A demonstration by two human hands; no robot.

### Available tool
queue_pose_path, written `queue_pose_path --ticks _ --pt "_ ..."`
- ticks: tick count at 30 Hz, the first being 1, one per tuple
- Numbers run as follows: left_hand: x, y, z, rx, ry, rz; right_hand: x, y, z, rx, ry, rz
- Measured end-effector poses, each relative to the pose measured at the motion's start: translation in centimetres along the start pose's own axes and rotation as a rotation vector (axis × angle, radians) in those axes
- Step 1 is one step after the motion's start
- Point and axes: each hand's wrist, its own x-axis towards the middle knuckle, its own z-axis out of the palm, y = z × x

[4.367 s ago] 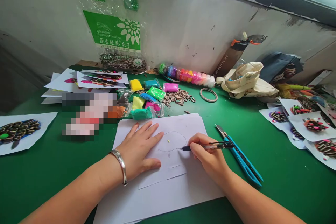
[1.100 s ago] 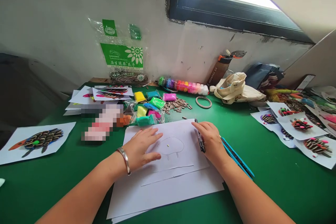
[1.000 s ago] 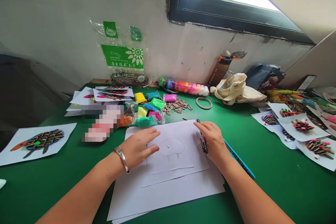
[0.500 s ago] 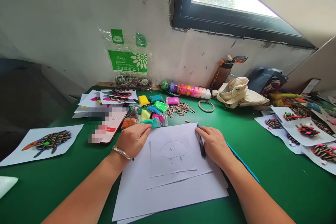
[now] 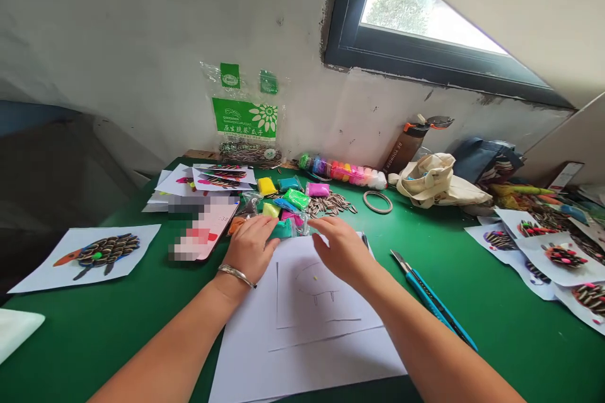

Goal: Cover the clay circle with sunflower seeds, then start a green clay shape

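My left hand [image 5: 251,245] lies at the far left corner of the white paper [image 5: 326,340], fingers curled on a teal clay packet [image 5: 285,230]. My right hand [image 5: 341,253] hovers over the pencil outline [image 5: 326,295] drawn on the top sheet. Its fingers stretch left toward the same packet and hold nothing. A black pen [image 5: 365,240] lies on the paper just right of that hand. More clay packets [image 5: 296,198] in yellow, green, blue and pink sit behind the hands.
On the green table are a blue utility knife [image 5: 437,305], loose sunflower seeds [image 5: 333,204], a tape ring [image 5: 377,201], a row of clay tubs [image 5: 344,170], a phone [image 5: 205,236], seed pictures at left [image 5: 99,250] and right [image 5: 553,255], and a canvas bag [image 5: 435,180].
My right hand laid the pen down on the paper and moved left over the drawing. My left hand left the sheet and went forward to the teal packet. The view tilted up.
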Motion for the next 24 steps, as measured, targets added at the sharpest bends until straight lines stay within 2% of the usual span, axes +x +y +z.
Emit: queue_pose_path --ticks 5,8,12,16,20,24 --pt "0.0 0.3 -0.1 0.026 -0.002 -0.014 3.4 -1.1 4.2 0.022 0.013 0.031" --pt "0.0 0.4 -0.2 0.038 0.009 -0.021 3.8 -1.4 5.0 0.022 -0.010 -0.001" --pt "-0.1 1.0 -0.4 -0.042 0.043 0.021 2.5 -2.4 3.3 -0.032 0.058 -0.061" --pt "-0.5 2.6 -1.1 -0.273 0.017 0.058 0.3 -3.0 1.0 0.027 0.152 -0.103" --pt "-0.9 4.8 -2.1 -0.484 -0.089 -0.051 -2.5 -2.5 0.2 0.256 0.276 -0.001" --pt "-0.9 6.1 -2.4 -0.573 -0.174 -0.163 -4.7 -1.9 0.4 0.349 0.294 0.080"
